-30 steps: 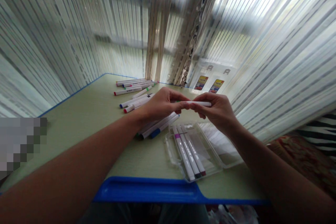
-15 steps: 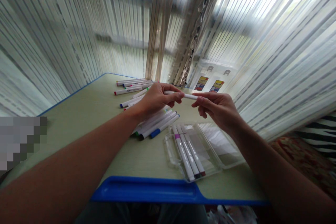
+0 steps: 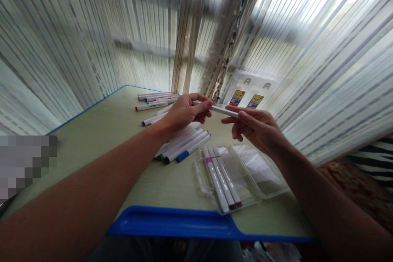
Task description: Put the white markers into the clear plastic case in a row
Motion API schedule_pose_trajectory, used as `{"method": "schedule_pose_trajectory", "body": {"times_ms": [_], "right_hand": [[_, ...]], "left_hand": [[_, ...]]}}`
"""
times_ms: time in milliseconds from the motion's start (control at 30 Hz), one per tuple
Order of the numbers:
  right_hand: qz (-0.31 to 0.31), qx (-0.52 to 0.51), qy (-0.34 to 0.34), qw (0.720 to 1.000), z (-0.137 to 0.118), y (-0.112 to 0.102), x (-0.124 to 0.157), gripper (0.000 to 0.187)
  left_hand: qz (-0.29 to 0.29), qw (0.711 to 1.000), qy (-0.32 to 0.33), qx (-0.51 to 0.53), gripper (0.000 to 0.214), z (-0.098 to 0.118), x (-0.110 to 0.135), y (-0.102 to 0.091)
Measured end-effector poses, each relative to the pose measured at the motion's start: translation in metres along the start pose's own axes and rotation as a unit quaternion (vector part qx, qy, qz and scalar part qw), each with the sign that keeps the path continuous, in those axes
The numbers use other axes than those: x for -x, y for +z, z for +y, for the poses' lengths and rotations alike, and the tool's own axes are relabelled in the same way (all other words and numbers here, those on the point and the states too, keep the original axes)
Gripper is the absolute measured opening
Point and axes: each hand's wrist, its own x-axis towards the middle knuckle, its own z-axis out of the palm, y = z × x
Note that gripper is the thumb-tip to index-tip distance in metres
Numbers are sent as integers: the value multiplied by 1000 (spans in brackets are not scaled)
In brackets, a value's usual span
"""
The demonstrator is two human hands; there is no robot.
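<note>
Above the table, my left hand (image 3: 192, 108) and my right hand (image 3: 253, 125) pinch the two ends of one white marker (image 3: 225, 111). Its ends are hidden by my fingers. Beneath and beside my left hand lies a pile of white markers (image 3: 187, 143) with coloured tips, partly covered by my wrist. An open clear plastic case (image 3: 260, 196) rests nearer to me, below my right hand. Inside its left half three white markers (image 3: 220, 180) lie side by side, one with a purple band.
More markers (image 3: 156, 102) lie at the back of the pale table (image 3: 92, 139), which has a blue edge and a blue front tray (image 3: 175, 221). A clear package (image 3: 250, 86) with yellow labels stands against the striped curtain (image 3: 147, 20). A blurred-out object (image 3: 24, 163) is at the left.
My right hand has shifted slightly right and down along the marker, so more of it shows between my hands. The marker tilts more down to the right.
</note>
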Motion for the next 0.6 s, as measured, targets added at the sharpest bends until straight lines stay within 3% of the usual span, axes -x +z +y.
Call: {"method": "schedule_pose_trajectory", "body": {"times_ms": [600], "right_hand": [[68, -12, 5, 998, -5, 1, -4, 30]], "left_hand": [[33, 999, 13, 1, 12, 0, -2, -2]]}}
